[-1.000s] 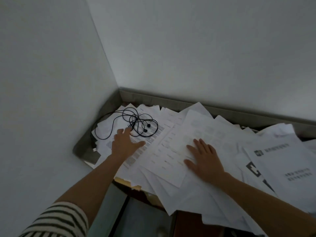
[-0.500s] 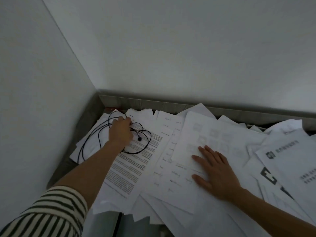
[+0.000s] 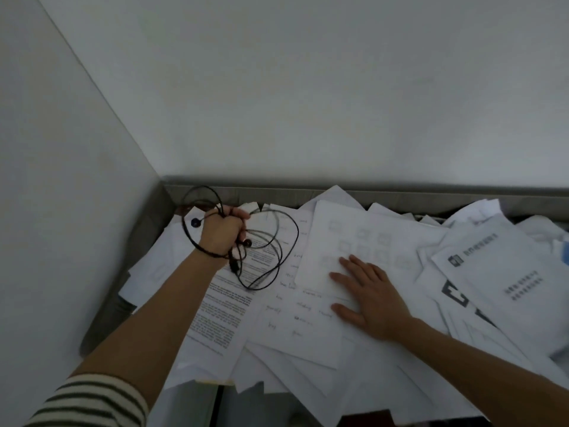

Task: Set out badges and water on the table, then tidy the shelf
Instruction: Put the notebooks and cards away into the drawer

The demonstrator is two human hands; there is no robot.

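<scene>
A messy heap of white printed papers [image 3: 308, 318] covers the grey shelf [image 3: 400, 192] in a wall corner. My left hand [image 3: 222, 232] grips a bundle of black earphone cable [image 3: 277, 260] at the far left of the heap, lifted slightly off the sheets, with loops hanging down around my wrist. My right hand [image 3: 371, 295] rests flat, fingers spread, on the papers in the middle. No badges or water are in view.
White walls close in on the left and behind the shelf. A booklet with a black logo and printed text [image 3: 508, 272] lies at the right. The papers overhang the shelf's front edge [image 3: 261, 386]; below it is a dark gap.
My left hand has closed on the black cable and raised it from the papers, bunching the loops. My right hand has stayed pressed on the sheets. The view has tilted slightly.
</scene>
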